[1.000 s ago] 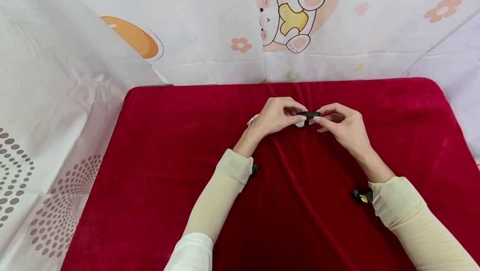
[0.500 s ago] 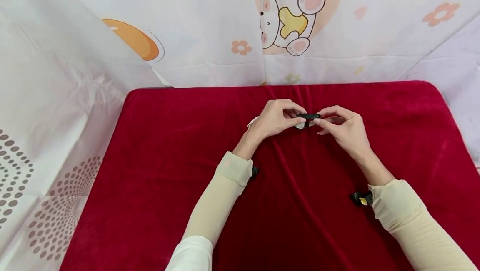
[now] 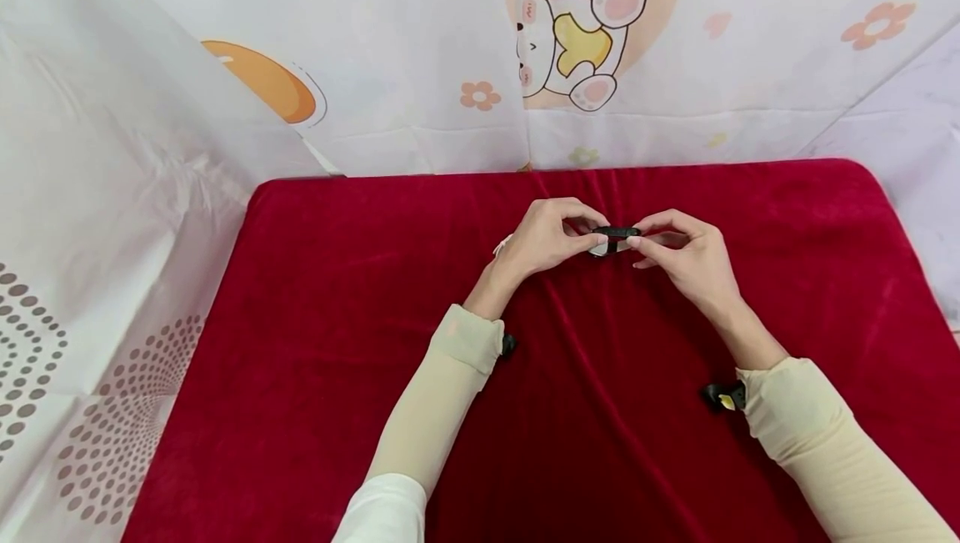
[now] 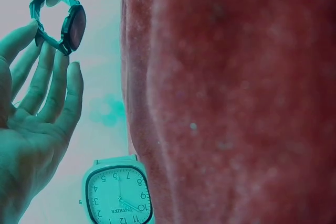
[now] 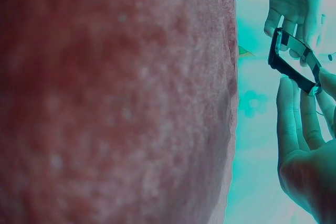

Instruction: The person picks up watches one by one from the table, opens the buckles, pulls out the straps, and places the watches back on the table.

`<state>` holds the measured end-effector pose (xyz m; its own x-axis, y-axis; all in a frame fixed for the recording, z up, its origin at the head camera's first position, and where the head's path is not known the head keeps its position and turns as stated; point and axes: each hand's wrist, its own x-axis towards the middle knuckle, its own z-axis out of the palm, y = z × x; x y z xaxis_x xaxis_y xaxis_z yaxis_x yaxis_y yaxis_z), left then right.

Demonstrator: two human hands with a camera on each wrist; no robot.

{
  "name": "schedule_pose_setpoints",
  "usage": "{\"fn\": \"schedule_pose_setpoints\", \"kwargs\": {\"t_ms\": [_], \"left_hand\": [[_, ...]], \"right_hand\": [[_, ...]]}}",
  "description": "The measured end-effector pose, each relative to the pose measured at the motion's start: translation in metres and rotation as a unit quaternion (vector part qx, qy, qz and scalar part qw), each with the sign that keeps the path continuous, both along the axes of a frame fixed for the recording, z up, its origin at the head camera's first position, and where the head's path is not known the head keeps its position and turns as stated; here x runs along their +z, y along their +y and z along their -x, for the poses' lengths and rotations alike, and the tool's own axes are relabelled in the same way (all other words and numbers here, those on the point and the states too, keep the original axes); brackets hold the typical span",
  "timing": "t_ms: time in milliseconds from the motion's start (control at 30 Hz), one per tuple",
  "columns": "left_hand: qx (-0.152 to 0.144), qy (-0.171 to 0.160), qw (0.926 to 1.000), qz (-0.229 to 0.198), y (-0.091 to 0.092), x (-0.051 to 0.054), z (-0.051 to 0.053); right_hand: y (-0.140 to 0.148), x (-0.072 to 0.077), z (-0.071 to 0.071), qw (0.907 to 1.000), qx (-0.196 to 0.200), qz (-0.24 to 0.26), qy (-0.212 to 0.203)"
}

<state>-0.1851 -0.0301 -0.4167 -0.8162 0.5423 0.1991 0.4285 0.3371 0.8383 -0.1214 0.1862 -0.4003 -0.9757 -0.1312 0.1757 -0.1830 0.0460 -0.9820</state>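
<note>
A dark wristwatch is held above the far part of the table, its strap forming a loop. My left hand pinches one side between thumb and fingers. On the other side, my right hand pinches the band with thumb and forefinger. In the left wrist view the dark watch shows its face edge-on, and the strap looks joined. The right wrist view has the same watch between both hands, its loop angular. A second watch, with a pale squarish numbered dial, appears by my left wrist.
Red velvet cloth with soft creases covers the table. Behind it hangs a white curtain with cartoon prints, close to the table's far edge. A dark wrist camera sits at the right cuff.
The head view has shifted slightly. Both hands keep their pinch on the wristwatch, with hardly any movement.
</note>
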Motion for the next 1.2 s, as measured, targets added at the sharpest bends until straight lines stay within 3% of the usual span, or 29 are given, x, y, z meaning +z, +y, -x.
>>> {"fn": "schedule_pose_setpoints", "kwargs": {"t_ms": [200,433,867,1200], "left_hand": [[-0.010,-0.014,0.9999,0.002,0.0012,0.0010,-0.0001],[-0.021,-0.006,0.9997,0.005,0.0014,0.0027,-0.0004],[-0.009,0.011,0.9999,0.004,0.0003,0.0028,0.0002],[0.016,0.006,0.9990,0.042,-0.0003,0.0027,0.0004]], "right_hand": [[0.0006,-0.0004,-0.0002,0.9999,0.002,0.015,-0.003],[0.0012,-0.0005,-0.0005,0.9998,0.004,0.021,-0.004],[-0.0001,0.0009,-0.0002,1.0000,-0.004,0.000,0.005],[0.0007,0.0004,-0.0004,0.9999,-0.014,-0.004,0.006]]}}
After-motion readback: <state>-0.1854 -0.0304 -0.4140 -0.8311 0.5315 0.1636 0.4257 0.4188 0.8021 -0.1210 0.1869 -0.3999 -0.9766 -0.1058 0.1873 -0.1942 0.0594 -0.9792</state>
